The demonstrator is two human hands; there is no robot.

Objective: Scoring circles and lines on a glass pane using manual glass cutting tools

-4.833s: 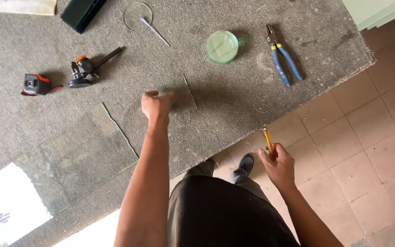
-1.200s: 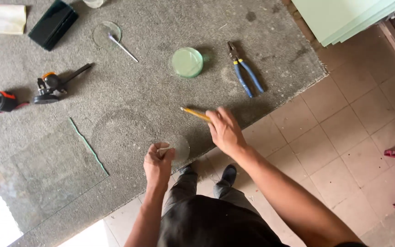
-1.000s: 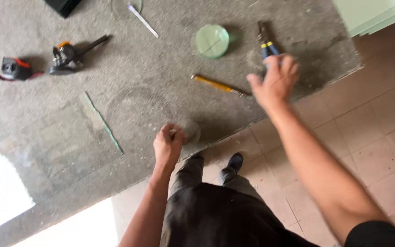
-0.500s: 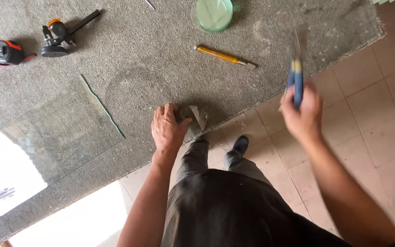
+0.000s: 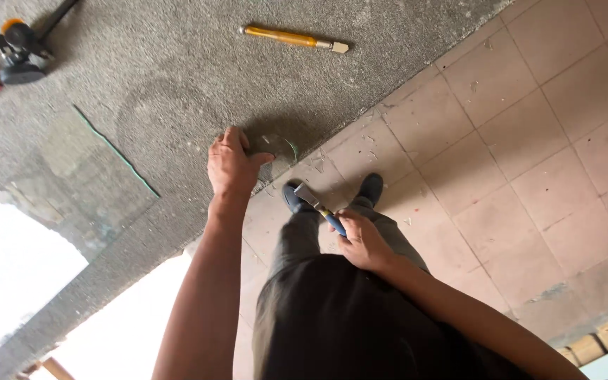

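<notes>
The right hand (image 5: 362, 241) has its fingers clamped on blue-handled metal pliers (image 5: 320, 209), jaws aimed up-left toward a small clear round glass piece (image 5: 276, 149). The left hand (image 5: 231, 163) presses that glass flat at the grey carpeted surface (image 5: 177, 56) edge, just beyond.

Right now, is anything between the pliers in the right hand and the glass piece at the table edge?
Nothing visible: blue-handled pliers in right hand point toward small round glass piece, pinned by left hand.
</notes>
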